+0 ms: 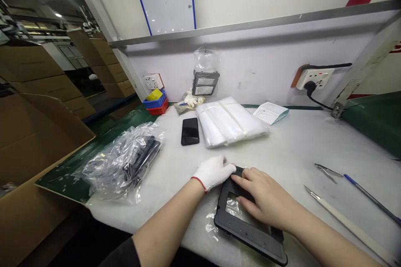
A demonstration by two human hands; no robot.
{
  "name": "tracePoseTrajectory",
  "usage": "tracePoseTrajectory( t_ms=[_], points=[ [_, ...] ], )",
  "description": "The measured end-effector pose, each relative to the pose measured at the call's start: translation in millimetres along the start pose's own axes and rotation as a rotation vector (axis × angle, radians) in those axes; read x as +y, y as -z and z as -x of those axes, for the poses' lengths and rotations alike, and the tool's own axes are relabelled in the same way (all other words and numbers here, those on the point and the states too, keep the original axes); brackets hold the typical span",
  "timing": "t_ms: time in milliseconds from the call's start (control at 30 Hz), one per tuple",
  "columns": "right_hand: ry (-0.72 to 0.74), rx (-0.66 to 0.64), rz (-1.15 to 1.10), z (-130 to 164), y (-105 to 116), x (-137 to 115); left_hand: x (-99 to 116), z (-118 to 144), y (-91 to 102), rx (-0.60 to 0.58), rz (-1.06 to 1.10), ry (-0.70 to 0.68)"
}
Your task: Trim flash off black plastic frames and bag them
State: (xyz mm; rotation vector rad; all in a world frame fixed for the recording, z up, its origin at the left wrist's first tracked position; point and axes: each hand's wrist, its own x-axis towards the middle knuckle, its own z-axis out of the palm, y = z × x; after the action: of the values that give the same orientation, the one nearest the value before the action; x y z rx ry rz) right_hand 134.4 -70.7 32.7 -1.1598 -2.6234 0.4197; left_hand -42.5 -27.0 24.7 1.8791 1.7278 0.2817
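A black plastic frame [250, 233] with rectangular openings lies at a slant on the white-covered bench. Clear plastic film [234, 206] shows through its opening. At the far left corner of the frame, my left hand [214, 172], in a white glove with a red cuff, is closed on the edge; some of its fingertips are hidden. My bare right hand [266, 196] rests across the frame's upper part with its fingers apart, the fingertips touching the black surface. Right of that hand lie a scalpel-like knife with a pale handle [344, 219], metal tweezers [327, 171] and a blue-capped pen [369, 196].
Bagged black parts [140, 160] lie at left. A phone [190, 131], a stack of clear plastic bags [230, 121] and a folded paper [271, 112] are farther back. Blue and red bins [156, 104] stand by the wall. A bagged frame [205, 83] hangs there. Cardboard boxes [34, 64] stand left.
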Motion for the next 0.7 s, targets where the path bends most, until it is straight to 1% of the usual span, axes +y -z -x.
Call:
tracePoseTrajectory(
  t_ms=[100,200,300,433,500,600,700],
  points=[
    [0.004,-0.015,0.036,-11,-5,-3,-4,-10,-10.0,0.004,0.024,0.014],
    [0.016,0.002,0.023,-9,-4,0,-7,-13,-16.3,0.015,0.045,0.008],
    [-0.008,0.051,0.014,7,0,9,-8,-12,-16.9,0.029,0.050,-0.005],
    [-0.118,0.158,0.077,47,5,23,-6,-10,-14.4,0.038,0.047,-0.006],
    [-0.142,0.169,0.107,64,5,25,-5,-11,-13.5,0.035,0.045,-0.004],
    [-0.150,0.148,0.150,73,2,24,-3,-11,-12.6,0.031,0.043,-0.005],
    [-0.163,0.125,0.176,70,1,24,-2,-11,-12.0,0.034,0.035,-0.001]
  ],
)
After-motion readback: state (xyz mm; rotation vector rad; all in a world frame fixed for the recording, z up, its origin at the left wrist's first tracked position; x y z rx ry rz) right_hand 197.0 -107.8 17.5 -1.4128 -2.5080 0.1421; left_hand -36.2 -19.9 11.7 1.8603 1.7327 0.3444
